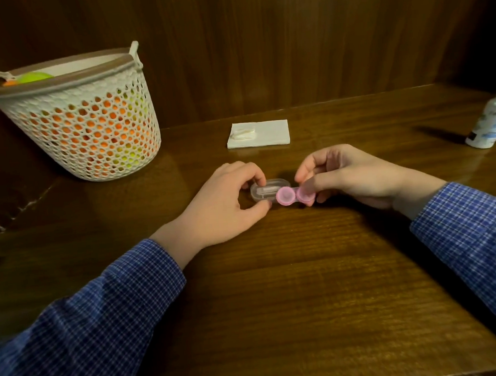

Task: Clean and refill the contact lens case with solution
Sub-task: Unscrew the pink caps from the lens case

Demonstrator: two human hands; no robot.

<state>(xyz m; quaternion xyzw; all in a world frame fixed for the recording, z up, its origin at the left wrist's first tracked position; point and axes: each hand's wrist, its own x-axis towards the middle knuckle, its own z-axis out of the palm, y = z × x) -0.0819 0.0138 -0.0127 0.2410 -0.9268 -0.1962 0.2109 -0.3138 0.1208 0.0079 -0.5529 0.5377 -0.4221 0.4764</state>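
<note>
Head view: two hands hold a pink lens case over a clear box, low on a wooden bench.

The right hand (350,175) pinches the right cup of the case (292,195) between thumb and fingers; the left hand (227,200) curls round the clear box (267,188), steadying it. Both caps look screwed on. A good next move, by my judgement: keep the case level, grip one cup firmly and twist its cap off slowly. The bottle (492,117) stands well apart at far right; a napkin (269,132) lies behind; a basket (77,117) sits at left.
</note>
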